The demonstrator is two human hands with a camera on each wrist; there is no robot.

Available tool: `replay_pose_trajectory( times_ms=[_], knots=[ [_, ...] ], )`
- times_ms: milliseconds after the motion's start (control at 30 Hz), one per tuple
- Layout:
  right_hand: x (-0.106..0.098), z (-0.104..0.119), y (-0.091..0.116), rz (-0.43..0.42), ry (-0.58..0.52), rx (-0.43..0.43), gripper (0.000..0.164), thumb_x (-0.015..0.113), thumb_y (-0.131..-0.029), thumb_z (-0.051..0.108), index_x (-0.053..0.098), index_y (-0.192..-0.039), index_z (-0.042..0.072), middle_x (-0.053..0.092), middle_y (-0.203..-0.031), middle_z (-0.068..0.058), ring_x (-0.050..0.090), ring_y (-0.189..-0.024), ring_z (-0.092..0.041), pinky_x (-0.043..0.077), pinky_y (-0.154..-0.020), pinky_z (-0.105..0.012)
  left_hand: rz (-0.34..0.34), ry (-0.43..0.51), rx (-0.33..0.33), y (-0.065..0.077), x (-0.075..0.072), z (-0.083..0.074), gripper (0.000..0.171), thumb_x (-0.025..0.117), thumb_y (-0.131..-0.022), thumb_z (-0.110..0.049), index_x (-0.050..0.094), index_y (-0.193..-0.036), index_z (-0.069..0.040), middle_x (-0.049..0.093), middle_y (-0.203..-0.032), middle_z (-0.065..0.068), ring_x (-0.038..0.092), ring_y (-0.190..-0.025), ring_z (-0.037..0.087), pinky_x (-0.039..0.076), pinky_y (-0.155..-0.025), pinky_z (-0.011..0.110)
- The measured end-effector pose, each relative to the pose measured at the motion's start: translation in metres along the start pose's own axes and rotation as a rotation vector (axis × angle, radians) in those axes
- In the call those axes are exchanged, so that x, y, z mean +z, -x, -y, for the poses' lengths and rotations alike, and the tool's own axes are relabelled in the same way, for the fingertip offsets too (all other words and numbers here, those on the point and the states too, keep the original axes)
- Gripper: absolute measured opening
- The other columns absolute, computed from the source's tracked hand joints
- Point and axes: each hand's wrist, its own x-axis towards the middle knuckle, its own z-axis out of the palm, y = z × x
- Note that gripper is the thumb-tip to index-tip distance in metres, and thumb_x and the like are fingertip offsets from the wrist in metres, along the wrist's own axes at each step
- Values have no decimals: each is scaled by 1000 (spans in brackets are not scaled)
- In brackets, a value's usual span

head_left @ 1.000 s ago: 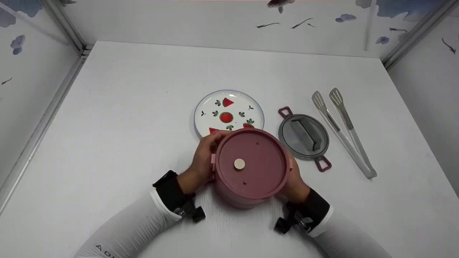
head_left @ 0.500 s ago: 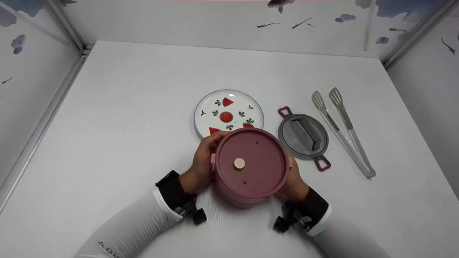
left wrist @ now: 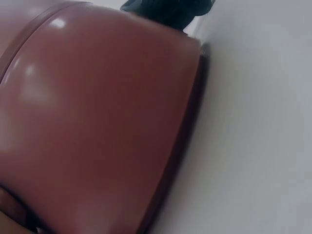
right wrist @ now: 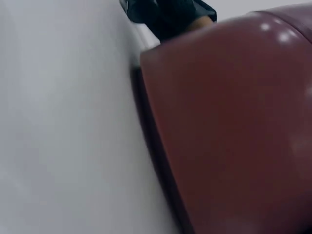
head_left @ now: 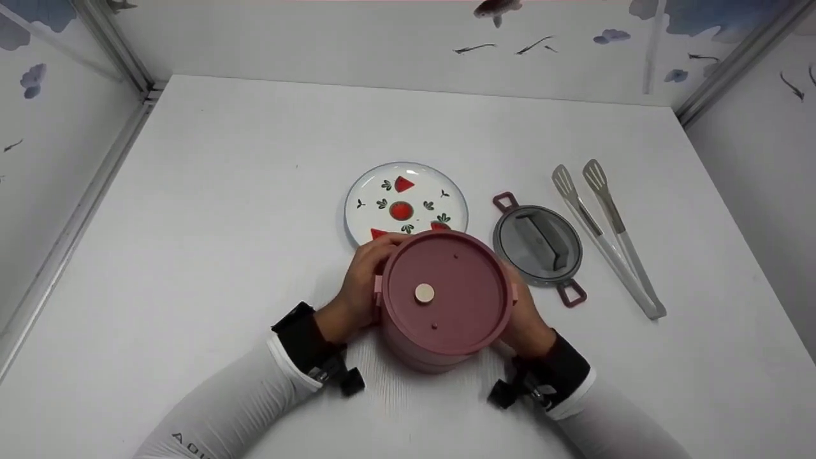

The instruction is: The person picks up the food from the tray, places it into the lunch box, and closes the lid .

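A dusty-red lidded pot (head_left: 472, 287) with a round cream button on its lid stands upright near the front of the table. My left hand (head_left: 358, 287) grips its left side, by a small pink side handle, with the fingers reaching round toward the back. On the opposite side my right hand (head_left: 528, 319) holds the pot; its fingers are mostly hidden behind the wall. Both wrist views are filled by the glossy pot side, its dark base edge close over the white surface in the left wrist view (left wrist: 97, 107) and the right wrist view (right wrist: 234, 122).
Just behind the pot lies a white plate (head_left: 373, 191) with watermelon patterns, its front edge covered by the pot. To the right are a grey lid (head_left: 516, 245) with two dark-red loop handles and open metal tongs (head_left: 618, 268). Printed wall panels (head_left: 319, 44) enclose the table.
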Motion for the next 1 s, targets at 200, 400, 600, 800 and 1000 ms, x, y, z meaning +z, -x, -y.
replay_pose_trajectory(
  times_ms=[200, 400, 600, 800, 1000],
  knots=[
    [-30, 33, -18, -273, 387, 125, 28, 50, -102, 9, 60, -127, 1, 62, -126, -12, 59, -117, -23, 51, -99, -29, 8, 78, -37, 0, 2, 1, 41, 40, -96, -17, 67, -119, 2, 72, -111, 3, 65, -111, 19, 51, -98, 30],
    [-84, 58, -33, -309, 1138, 30, 37, 56, -98, 9, 57, -133, 0, 59, -122, -23, 54, -112, -36, 44, -90, -42, -2, 91, -45, 1, 0, 1, 41, 39, -96, -15, 67, -120, 1, 71, -113, 4, 62, -115, 21, 50, -99, 30],
    [-110, 53, -39, -175, 1379, 215, 49, 61, -98, 20, 50, -140, -4, 61, -112, -28, 59, -102, -39, 51, -80, -51, 10, 87, -53, 1, -1, 1, 41, 37, -96, -16, 66, -121, 1, 70, -114, 5, 61, -116, 22, 49, -100, 32],
    [-112, 50, -38, -129, 1411, 293, 50, 59, -100, 21, 47, -143, -3, 66, -88, -17, 62, -76, -24, 51, -61, -33, 22, 64, -31, 0, 0, 0, 42, 38, -96, -17, 66, -122, 0, 70, -115, 6, 61, -116, 22, 49, -101, 32],
    [-111, 56, -40, -129, 1419, 257, 46, 56, -101, 17, 48, -141, -5, 60, -79, -14, 57, -72, -25, 49, -65, -35, 31, 39, -21, -2, 1, -3, 41, 38, -96, -17, 67, -121, -1, 71, -114, 5, 62, -116, 21, 49, -101, 32]
  ],
)
